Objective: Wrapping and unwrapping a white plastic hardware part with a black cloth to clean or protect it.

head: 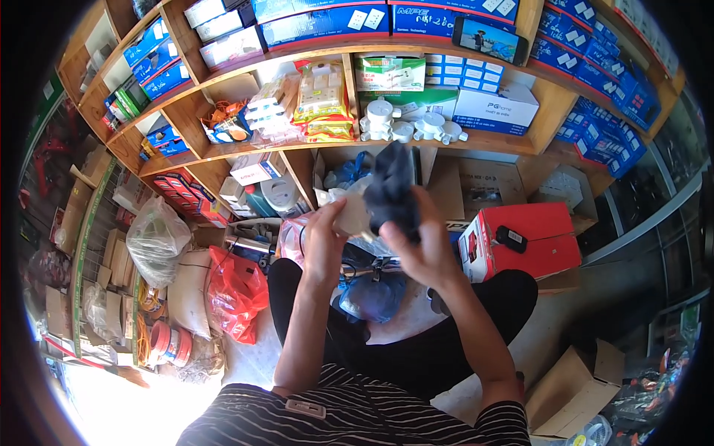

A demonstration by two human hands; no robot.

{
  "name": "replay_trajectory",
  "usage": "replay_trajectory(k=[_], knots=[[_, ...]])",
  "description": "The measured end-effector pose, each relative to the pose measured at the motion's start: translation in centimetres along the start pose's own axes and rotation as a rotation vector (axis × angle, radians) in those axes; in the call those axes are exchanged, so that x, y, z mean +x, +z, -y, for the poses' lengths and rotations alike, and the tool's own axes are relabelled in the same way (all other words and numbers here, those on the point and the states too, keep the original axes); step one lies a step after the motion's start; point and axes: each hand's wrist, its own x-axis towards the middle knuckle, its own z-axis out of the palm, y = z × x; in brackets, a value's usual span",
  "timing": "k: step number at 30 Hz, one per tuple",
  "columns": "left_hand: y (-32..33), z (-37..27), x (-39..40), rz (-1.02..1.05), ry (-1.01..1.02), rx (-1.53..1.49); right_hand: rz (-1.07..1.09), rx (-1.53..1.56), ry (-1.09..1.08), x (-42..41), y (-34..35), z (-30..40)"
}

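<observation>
My left hand (324,238) grips a flat, pale beige piece (352,216) in front of the lower shelf. A bunched black cloth (390,192) is in my right hand (425,248), pressed close against the pale piece or touching it. Both are blurred, so what kind of piece it is I cannot tell. Behind them, an open cardboard box (323,174) in the lower shelf holds a blue plastic bag (355,167) and pale items. Below my hands, between my legs, another blue plastic bag (375,298) lies near the floor.
A wooden shelf (301,148) holds white round conduit boxes (380,114) and cartons. A smartphone (488,42) leans above. The red box (549,237) at right bears a small black device (511,238). At left are a red plastic bag (237,298) and a sack (189,290). An open carton (574,390) stands lower right.
</observation>
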Motion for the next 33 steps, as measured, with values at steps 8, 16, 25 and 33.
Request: replay_trajectory(k=[8, 16, 25, 33], knots=[[-1.3, 2.6, -0.8, 0.532, 0.029, -0.724, 0.262, -0.568, -0.279, -1.3, 4.2, -0.9], [2.8, 1.3, -2.4, 0.112, 0.009, -0.060, 0.093, -0.149, -0.059, -0.1, 1.8, -1.5], [2.5, 1.5, -2.8, 0.271, 0.059, 0.317, 0.097, 0.179, 0.137, -0.2, 1.6, -2.9], [2.0, -0.1, -4.0, 0.429, -0.042, 0.642, -0.082, -0.135, -0.274, 1.5, 0.0, -0.7]])
